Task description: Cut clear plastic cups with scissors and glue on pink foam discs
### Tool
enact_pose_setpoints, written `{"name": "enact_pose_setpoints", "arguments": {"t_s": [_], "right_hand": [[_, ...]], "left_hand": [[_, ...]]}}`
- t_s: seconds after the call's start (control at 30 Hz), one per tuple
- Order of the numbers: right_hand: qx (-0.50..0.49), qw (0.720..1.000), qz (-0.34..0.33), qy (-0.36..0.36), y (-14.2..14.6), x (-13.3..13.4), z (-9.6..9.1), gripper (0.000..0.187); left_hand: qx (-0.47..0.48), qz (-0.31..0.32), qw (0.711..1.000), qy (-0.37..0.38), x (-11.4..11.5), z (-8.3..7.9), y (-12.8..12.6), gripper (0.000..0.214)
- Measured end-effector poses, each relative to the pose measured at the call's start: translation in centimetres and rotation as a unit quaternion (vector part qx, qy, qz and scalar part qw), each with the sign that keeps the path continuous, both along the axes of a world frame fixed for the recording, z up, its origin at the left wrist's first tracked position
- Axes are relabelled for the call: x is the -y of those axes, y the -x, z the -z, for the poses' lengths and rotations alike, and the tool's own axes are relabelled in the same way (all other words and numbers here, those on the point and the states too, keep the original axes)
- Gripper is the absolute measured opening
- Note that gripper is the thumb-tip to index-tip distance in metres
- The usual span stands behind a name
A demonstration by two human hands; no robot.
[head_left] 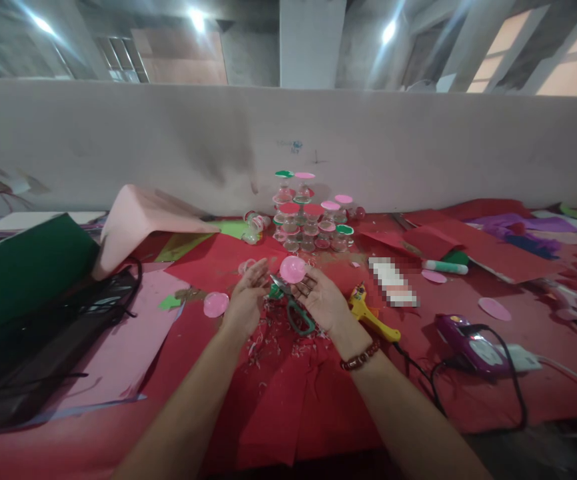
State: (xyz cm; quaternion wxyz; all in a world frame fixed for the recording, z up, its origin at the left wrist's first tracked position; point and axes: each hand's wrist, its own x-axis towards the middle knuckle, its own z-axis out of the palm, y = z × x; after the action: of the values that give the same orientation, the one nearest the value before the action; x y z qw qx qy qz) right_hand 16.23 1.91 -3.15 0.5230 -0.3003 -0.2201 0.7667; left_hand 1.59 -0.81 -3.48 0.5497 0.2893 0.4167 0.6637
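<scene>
Both my hands meet over red paper point(288, 393) on the table. My right hand point(321, 300) has its fingers curled round a pink paper disc point(293, 269) at the fingertips, and green-handled scissors point(296, 310) lie under its palm. My left hand point(245, 298) is curled beside it, touching the scissor blades near the disc; what it grips is unclear. Another pink disc point(216, 304) lies just left of my left hand. Paper shreds point(263, 337) lie scattered below the hands.
A stack of clear cups topped with pink and green discs point(308, 217) stands at the back by the wall. A yellow glue gun point(371, 313), a purple device with cables point(468, 343), a glue stick point(446, 267), a black bag point(43, 340) and coloured sheets surround the hands.
</scene>
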Motion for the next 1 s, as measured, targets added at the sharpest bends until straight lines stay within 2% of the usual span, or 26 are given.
{"name": "enact_pose_setpoints", "arguments": {"t_s": [0.13,0.2,0.37,0.5,0.63,0.83,0.9,1.0], "right_hand": [[0.017,1.000,0.007,-0.012,0.0,0.1,-0.3,0.018],[0.022,1.000,0.010,-0.018,0.1,0.1,-0.2,0.019],[0.047,0.996,-0.011,-0.071,0.6,0.5,0.5,0.020],[0.087,0.990,-0.032,-0.110,0.7,1.0,0.1,0.026],[0.112,0.980,-0.040,-0.160,0.1,1.0,-0.4,0.024],[0.204,0.952,0.045,-0.224,-0.6,0.4,-0.3,0.015],[0.234,0.942,0.054,-0.233,-0.7,0.3,-0.2,0.015],[0.263,0.936,0.056,-0.226,-0.7,0.2,-0.1,0.015]], "left_hand": [[-0.026,0.061,0.997,0.027,0.2,0.0,-0.3,0.035],[-0.013,0.067,0.997,0.040,0.3,0.0,-0.5,0.029],[0.008,0.013,0.999,0.046,0.3,-0.2,-0.5,0.030],[-0.003,-0.013,0.998,0.059,0.0,-0.3,-0.2,0.030],[-0.016,-0.025,0.999,0.019,-0.2,0.1,0.0,0.030],[-0.165,-0.044,0.985,-0.008,-0.2,0.7,0.2,0.023],[-0.206,-0.052,0.977,-0.020,-0.1,0.5,0.2,0.020],[-0.217,-0.061,0.974,-0.034,0.1,0.3,0.1,0.016]]}}
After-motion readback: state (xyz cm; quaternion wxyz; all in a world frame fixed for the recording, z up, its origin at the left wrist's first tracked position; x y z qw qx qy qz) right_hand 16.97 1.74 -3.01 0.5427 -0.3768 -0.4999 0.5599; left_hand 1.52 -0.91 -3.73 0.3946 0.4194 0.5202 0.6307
